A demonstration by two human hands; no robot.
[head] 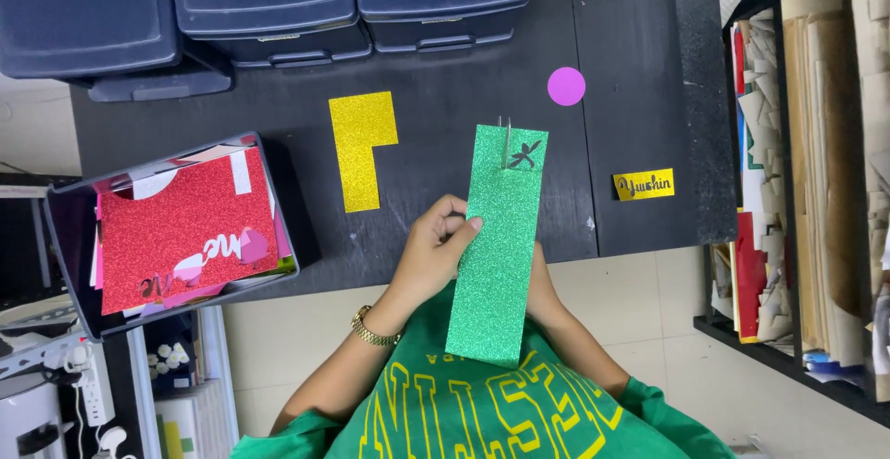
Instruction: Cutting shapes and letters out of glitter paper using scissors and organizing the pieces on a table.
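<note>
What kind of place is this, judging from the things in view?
Probably a craft workspace: a green glitter sheet held in the left hand, a box of coloured glitter scraps, and shelves of stacked paper.

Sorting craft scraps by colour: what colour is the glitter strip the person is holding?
Green, sparkly glitter strip, with a small cut-out near its top; the head view shows it.

Sparkly green glitter sheet [496, 246] (rough-looking foam or paper); matt black tabletop [445, 134]; smooth plastic bins [264, 0].
</note>
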